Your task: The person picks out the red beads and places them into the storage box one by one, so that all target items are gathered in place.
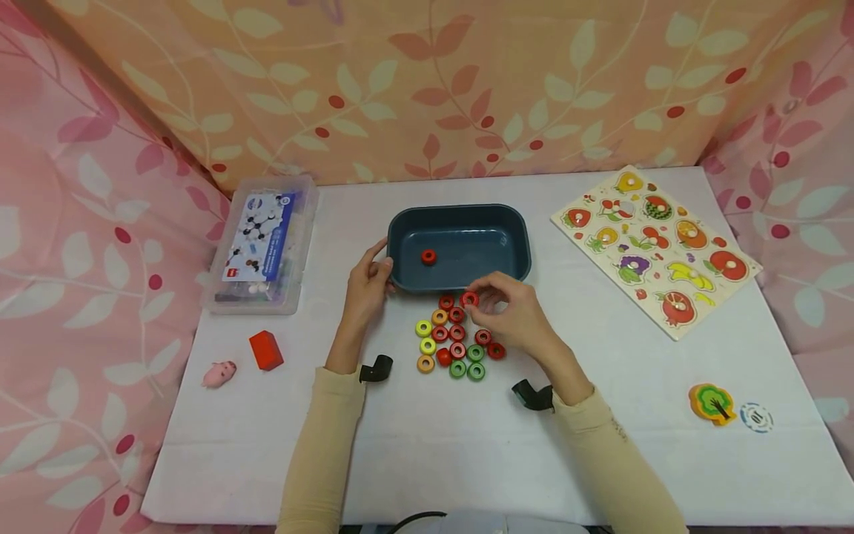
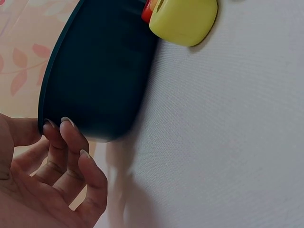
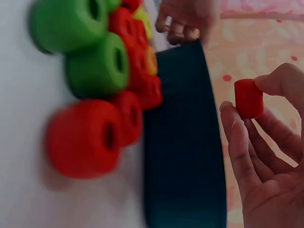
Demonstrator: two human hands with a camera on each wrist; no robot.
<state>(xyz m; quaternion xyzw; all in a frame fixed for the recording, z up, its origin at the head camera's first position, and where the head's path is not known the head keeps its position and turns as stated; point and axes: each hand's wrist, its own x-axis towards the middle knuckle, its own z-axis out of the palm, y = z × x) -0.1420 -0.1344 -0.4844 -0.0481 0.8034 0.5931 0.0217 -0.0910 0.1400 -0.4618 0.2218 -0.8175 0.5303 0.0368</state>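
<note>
A dark blue rectangular tub (image 1: 487, 252) stands in the middle of the table with one red ring bead (image 1: 428, 257) inside. My left hand (image 1: 367, 285) grips its left end, thumb at the rim and fingers against the outer wall (image 2: 95, 80). Between thumb and fingertips my right hand (image 1: 510, 311) pinches another red bead (image 3: 248, 99), held up near the tub's front edge. Loose ring beads lie close together in front of the tub, among them green (image 1: 475, 352), yellow (image 1: 427, 346), orange (image 1: 425, 363) and red (image 1: 457, 333) ones.
At the back left lies a clear plastic case (image 1: 260, 237); a red block (image 1: 266, 350) and a pink pig figure (image 1: 219, 374) are nearer. On the right are a fruit puzzle board (image 1: 657, 248), a tree-shaped piece (image 1: 712, 403) and a round chip (image 1: 757, 417).
</note>
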